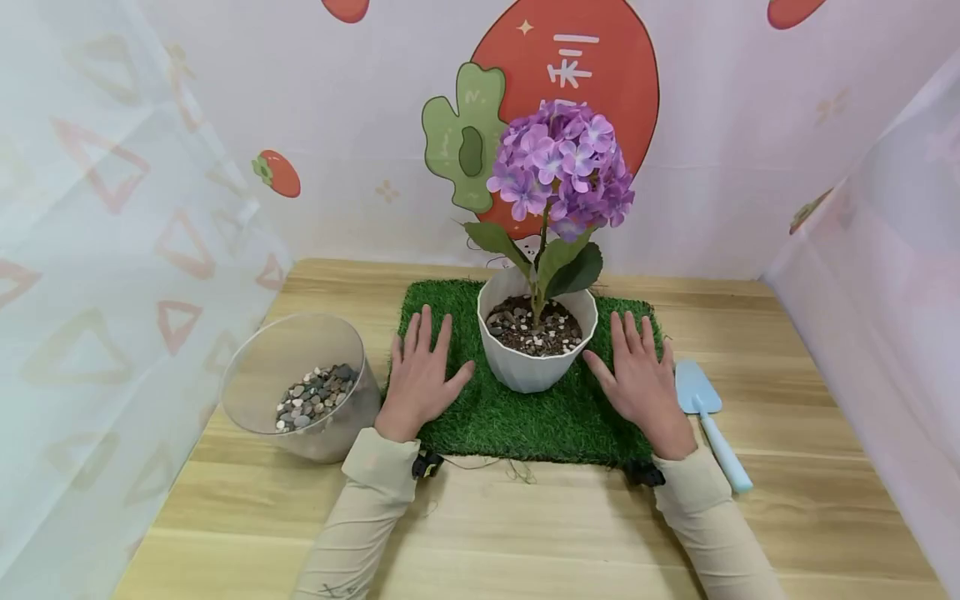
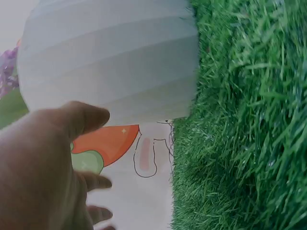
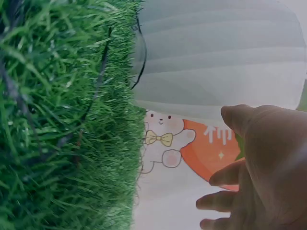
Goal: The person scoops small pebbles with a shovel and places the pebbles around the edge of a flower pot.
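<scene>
A white ribbed pot [image 1: 525, 371] stands on a green artificial grass mat [image 1: 517, 429], holding dark soil strewn with pebbles. From it rises a purple hydrangea [image 1: 562, 167] with green leaves. My left hand [image 1: 422, 375] is spread at the pot's left side, palm down over the mat and apart from the pot. On the other side my right hand [image 1: 641, 375] has its fingers extended, the thumb close to the pot wall. Both wrist views show the thumbs near the white pot; neither hand holds anything.
A clear plastic container [image 1: 303, 375] with grey and white pebbles sits left of my left hand. Right of the mat lies a light-blue trowel [image 1: 708, 421] on the wooden table [image 1: 540, 533]. Printed white curtains [image 1: 360, 100] surround the table's back and sides.
</scene>
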Available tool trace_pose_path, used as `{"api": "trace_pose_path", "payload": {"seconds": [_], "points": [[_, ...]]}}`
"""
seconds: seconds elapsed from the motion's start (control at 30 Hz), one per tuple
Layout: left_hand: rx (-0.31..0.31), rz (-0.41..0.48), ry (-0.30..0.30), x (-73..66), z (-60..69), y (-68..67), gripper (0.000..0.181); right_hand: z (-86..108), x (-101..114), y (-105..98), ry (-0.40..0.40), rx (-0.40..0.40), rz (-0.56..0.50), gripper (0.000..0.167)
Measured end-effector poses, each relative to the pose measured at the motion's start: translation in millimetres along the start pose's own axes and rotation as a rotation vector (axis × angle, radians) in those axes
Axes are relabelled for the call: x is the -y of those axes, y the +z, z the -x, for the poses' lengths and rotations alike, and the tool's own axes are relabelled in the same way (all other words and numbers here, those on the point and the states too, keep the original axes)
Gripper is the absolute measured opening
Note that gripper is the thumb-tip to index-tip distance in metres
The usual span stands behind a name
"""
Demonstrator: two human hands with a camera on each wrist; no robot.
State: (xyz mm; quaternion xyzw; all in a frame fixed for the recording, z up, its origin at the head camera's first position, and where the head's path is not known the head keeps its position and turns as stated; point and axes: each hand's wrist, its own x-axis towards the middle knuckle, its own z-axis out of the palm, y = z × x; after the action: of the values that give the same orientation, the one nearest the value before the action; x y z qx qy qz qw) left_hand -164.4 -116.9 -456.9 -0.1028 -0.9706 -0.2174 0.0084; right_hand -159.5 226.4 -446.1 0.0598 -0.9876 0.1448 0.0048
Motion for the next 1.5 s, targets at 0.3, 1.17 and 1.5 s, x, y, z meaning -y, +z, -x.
{"api": "trace_pose_path", "payload": {"seconds": [0.3, 1.17, 1.5], "points": [[-0.011, 0.262, 0.103, -19.9, 16.5, -18.8, 0.071, 17.2, 0, -31, -0.084, -0.16, -0.027, 0.078], [-0.386, 0.074, 0.359, 31.2, 111.3, -137.2, 0.073, 88.0, -67, -67, 0.05, -0.161, -0.084, 0.067], [-0.435, -0.089, 0.497, 85.8, 130.8, -132.5, 0.067, 95.8, -88, -45, 0.052, -0.094, -0.068, 0.066]]}}
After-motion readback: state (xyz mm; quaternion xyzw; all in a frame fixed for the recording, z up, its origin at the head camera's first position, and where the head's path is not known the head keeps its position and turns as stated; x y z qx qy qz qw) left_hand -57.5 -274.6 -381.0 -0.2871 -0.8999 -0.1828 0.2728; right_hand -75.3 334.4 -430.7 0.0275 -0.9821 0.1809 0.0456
